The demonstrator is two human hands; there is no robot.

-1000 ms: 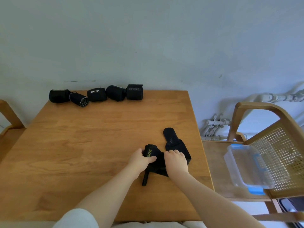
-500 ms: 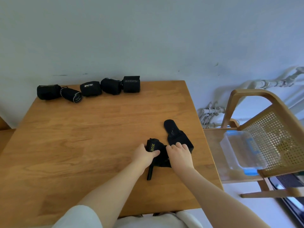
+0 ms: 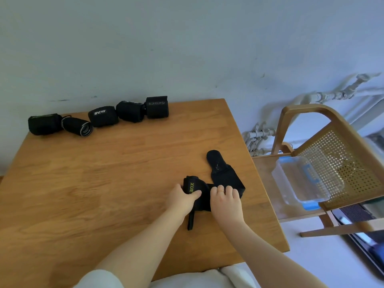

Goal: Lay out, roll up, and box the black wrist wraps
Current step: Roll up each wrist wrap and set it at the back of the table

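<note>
Wrist wrap (image 3: 220, 175), black with green "XUE" lettering, lies partly unrolled at the table's (image 3: 104, 183) four o'clock, its rounded end pointing toward twelve and a thin strap trailing toward six. My left hand (image 3: 182, 199) curls around its rolled end, thumb on the lettering; my right hand (image 3: 225, 199) presses bent fingers onto the flat band. Five rolled wraps (image 3: 99, 118) line the eleven o'clock edge. At three o'clock, a clear plastic box (image 3: 305, 183) sits on a wooden chair (image 3: 340, 146).
</note>
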